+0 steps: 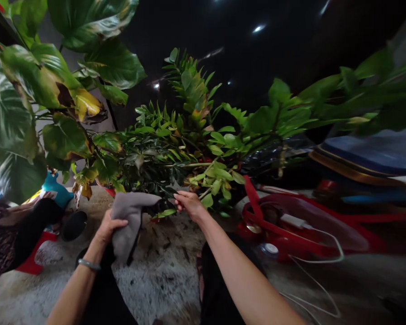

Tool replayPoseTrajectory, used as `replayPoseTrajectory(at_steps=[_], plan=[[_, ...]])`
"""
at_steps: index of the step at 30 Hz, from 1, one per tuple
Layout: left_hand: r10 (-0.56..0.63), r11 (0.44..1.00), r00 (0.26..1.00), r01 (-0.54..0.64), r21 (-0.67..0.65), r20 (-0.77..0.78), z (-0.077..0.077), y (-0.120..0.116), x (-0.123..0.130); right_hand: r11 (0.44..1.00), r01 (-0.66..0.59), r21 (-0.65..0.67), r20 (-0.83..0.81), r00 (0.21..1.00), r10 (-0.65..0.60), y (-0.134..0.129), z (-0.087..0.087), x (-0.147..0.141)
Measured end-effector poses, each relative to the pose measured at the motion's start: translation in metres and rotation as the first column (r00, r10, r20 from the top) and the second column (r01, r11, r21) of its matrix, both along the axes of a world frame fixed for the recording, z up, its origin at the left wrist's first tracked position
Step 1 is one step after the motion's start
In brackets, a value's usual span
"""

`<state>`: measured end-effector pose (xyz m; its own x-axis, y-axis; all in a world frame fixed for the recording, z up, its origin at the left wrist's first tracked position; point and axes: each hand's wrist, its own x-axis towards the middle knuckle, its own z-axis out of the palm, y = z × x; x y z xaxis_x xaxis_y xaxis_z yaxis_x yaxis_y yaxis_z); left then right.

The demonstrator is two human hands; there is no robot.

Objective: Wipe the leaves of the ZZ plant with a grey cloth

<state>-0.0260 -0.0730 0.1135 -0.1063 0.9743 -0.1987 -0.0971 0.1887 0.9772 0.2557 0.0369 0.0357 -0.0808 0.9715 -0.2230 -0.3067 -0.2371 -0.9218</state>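
My left hand grips a grey cloth, thumb on top, with one corner of it reaching right toward the leaves. A pale bangle is on that wrist. Just right of the cloth, my right hand is closed in a pinch at the low front edge of a bushy green plant. What its fingertips hold is too small and dark to make out; it may be a leaf. Light green leaves hang beside the right hand, some yellowing.
A large-leaved plant with browned edges stands at left. Below it are a dark pot, a red stool and a seated person's patterned clothing. A red bag with a white cable lies at right on the rough floor.
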Motion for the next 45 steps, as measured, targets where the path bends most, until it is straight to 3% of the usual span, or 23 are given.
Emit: replayPoseTrajectory(at_steps=[2, 4, 6, 8, 10, 13, 15, 16, 18, 22, 24, 25, 27, 30, 32, 33, 35, 36, 38, 40, 42, 43, 45], plan=[[0.159, 0.976, 0.986, -0.164, 0.143, 0.046, 0.034, 0.015, -0.008, 1.000, 0.008, -0.022, -0.027, 1.000, -0.009, 0.000, 0.001, -0.001], [0.330, 0.891, 0.940, -0.340, 0.301, 0.084, 0.068, 0.043, -0.012, 0.999, 0.019, -0.037, -0.046, 0.999, -0.021, 0.000, 0.003, -0.005], [0.434, 0.813, 0.899, -0.421, 0.402, 0.065, 0.086, 0.071, -0.009, 0.999, 0.021, -0.024, -0.044, 0.999, -0.022, 0.000, 0.005, -0.010], [0.520, 0.773, 0.853, -0.451, 0.446, -0.037, 0.081, 0.083, -0.001, 1.000, 0.009, -0.003, -0.036, 0.999, -0.009, -0.001, 0.007, -0.014], [0.548, 0.793, 0.815, -0.434, 0.427, -0.188, 0.053, 0.071, 0.009, 1.000, -0.008, 0.017, -0.028, 1.000, 0.009, -0.001, 0.006, -0.014], [0.414, 0.893, 0.842, -0.303, 0.332, -0.346, 0.001, 0.019, 0.021, 1.000, -0.008, 0.030, -0.008, 1.000, 0.008, 0.000, 0.003, -0.009], [0.349, 0.920, 0.851, -0.231, 0.315, -0.393, -0.016, -0.013, 0.023, 0.999, 0.007, 0.032, 0.000, 1.000, -0.007, 0.000, 0.001, -0.005], [0.364, 0.914, 0.841, -0.239, 0.329, -0.401, -0.015, -0.022, 0.021, 0.999, 0.016, 0.035, 0.001, 1.000, -0.016, 0.000, 0.000, -0.003], [0.465, 0.862, 0.799, -0.309, 0.402, -0.382, 0.006, -0.017, 0.015, 0.999, 0.029, 0.043, -0.003, 1.000, -0.029, -0.001, -0.001, -0.002], [0.682, 0.662, 0.674, -0.403, 0.632, -0.285, 0.078, 0.056, 0.001, 0.997, 0.031, 0.065, 0.001, 1.000, -0.031, -0.003, 0.000, -0.007], [0.708, 0.646, 0.614, -0.364, 0.671, -0.349, 0.093, 0.090, -0.001, 0.997, 0.028, 0.067, 0.006, 1.000, -0.029, -0.004, 0.000, -0.011], [0.703, 0.667, 0.588, -0.350, 0.658, -0.399, 0.091, 0.099, 0.000, 0.998, 0.032, 0.062, 0.010, 0.999, -0.032, -0.004, 0.001, -0.012], [0.643, 0.748, 0.563, -0.318, 0.583, -0.518, 0.068, 0.094, 0.006, 0.999, 0.038, 0.038, 0.021, 0.999, -0.039, -0.003, 0.002, -0.012], [0.491, 0.866, 0.603, -0.264, 0.424, -0.628, 0.014, 0.043, 0.016, 1.000, 0.023, 0.009, 0.032, 0.999, -0.023, -0.003, 0.002, -0.008], [0.404, 0.909, 0.655, -0.209, 0.361, -0.638, -0.009, 0.004, 0.020, 1.000, 0.001, 0.015, 0.029, 1.000, -0.002, -0.003, 0.001, -0.004], [0.390, 0.913, 0.665, -0.187, 0.363, -0.637, -0.011, -0.009, 0.020, 1.000, -0.004, 0.023, 0.024, 1.000, 0.003, -0.004, 0.001, -0.003], [0.472, 0.864, 0.651, -0.209, 0.458, -0.594, 0.006, -0.016, 0.018, 0.999, 0.002, 0.035, 0.011, 1.000, -0.002, -0.004, 0.000, -0.003], [0.549, 0.813, 0.619, -0.240, 0.531, -0.561, 0.024, -0.010, 0.016, 0.999, 0.012, 0.038, 0.007, 1.000, -0.012, -0.004, 0.001, -0.004], [0.736, 0.646, 0.501, -0.317, 0.694, -0.456, 0.064, 0.018, 0.010, 0.999, 0.042, 0.033, 0.003, 0.999, -0.042, -0.005, 0.002, -0.009], [0.799, 0.566, 0.427, -0.298, 0.768, -0.423, 0.094, 0.052, 0.007, 0.998, 0.063, 0.015, -0.001, 0.998, -0.063, -0.005, 0.004, -0.013], [0.751, 0.632, 0.439, -0.262, 0.730, -0.492, 0.099, 0.075, 0.008, 0.998, 0.068, -0.007, -0.004, 0.998, -0.068, -0.005, 0.006, -0.016], [0.695, 0.698, 0.458, -0.245, 0.673, -0.555, 0.090, 0.079, 0.011, 0.997, 0.069, -0.018, -0.002, 0.998, -0.069, -0.006, 0.007, -0.016], [0.542, 0.834, 0.488, -0.215, 0.507, -0.684, 0.054, 0.067, 0.019, 0.997, 0.070, -0.029, 0.007, 0.998, -0.070, -0.006, 0.008, -0.013]])
